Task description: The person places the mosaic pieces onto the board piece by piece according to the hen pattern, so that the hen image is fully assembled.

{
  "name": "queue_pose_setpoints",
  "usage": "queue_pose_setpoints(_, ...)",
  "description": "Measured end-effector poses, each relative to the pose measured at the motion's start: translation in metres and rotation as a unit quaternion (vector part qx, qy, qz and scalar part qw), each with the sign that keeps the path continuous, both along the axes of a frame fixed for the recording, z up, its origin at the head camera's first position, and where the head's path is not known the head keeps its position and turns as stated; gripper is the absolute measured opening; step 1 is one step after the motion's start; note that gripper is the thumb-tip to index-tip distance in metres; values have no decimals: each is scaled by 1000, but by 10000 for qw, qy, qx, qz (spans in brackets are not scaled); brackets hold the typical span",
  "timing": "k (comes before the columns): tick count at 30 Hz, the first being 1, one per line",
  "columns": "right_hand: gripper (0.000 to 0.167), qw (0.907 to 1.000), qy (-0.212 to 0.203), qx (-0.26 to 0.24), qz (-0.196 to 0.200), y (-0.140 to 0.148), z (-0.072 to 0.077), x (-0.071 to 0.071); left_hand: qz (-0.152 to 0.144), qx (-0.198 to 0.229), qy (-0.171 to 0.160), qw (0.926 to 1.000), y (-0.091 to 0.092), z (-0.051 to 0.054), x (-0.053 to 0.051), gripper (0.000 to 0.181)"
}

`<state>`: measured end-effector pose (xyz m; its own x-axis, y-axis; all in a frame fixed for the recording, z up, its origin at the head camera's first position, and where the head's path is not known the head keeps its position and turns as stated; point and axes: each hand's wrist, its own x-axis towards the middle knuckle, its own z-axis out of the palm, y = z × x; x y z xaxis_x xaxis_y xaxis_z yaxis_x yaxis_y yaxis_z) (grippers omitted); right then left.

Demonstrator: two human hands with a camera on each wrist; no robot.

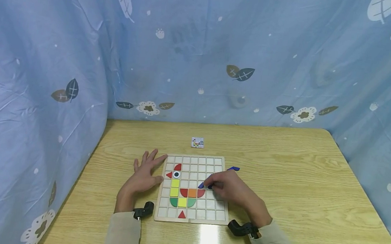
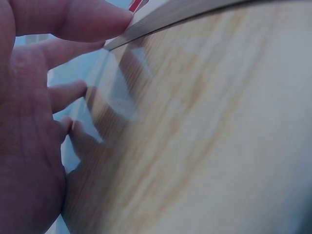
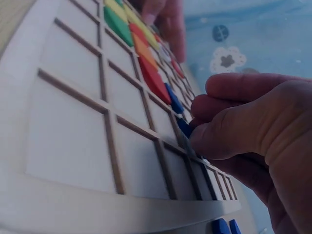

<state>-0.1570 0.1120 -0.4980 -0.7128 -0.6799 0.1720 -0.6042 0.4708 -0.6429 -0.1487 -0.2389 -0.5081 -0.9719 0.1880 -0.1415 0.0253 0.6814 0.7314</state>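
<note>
A wooden grid board (image 1: 222,215) lies on the table with a bird-like figure of coloured tiles on it. My left hand (image 1: 144,178) is spread beside the board, its thumb and index fingertip touching the left edge. In the left wrist view the thumb (image 2: 73,19) meets the board's side. My right hand (image 1: 229,186) is over the right part of the grid, pinching a blue tile (image 3: 185,127) between thumb and fingers. Another blue tile (image 1: 201,185) sits in a cell just above a red quarter-round tile (image 1: 200,193). The fingers partly cover the held tile.
Just beyond the board's right edge lie more blue tiles (image 1: 234,168). A small pattern card (image 1: 198,142) is on the table (image 1: 284,158) behind the board. Blue patterned curtain (image 1: 203,40) hangs at the back and sides.
</note>
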Motion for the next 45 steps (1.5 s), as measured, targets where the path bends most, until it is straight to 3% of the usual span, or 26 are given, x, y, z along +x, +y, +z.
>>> queue_pose_setpoints(11, 30, 9998, -20, -174, -112, -3, -6, 7, 28, 26, -16, 10000, 0, 1, 0, 86)
queue_pose_setpoints(15, 28, 9995, 143, -171, -206, -3, -6, 9, 34, 21, -13, 10000, 0, 1, 0, 85)
queue_pose_setpoints(30, 30, 9851, 326, -742, -1520, 42, -3, 9, 40, -6, -23, 10000, -1, 0, 0, 85)
queue_pose_setpoints(34, 31, 9818, 208, -670, -1766, 53, -5, 6, -4, -10, 6, 10000, -2, 0, -1, 83)
queue_pose_setpoints(45, 34, 9833, 81, -266, -1797, 64, -15, 9, 10, -167, -13, 9999, -1, -2, -1, 76)
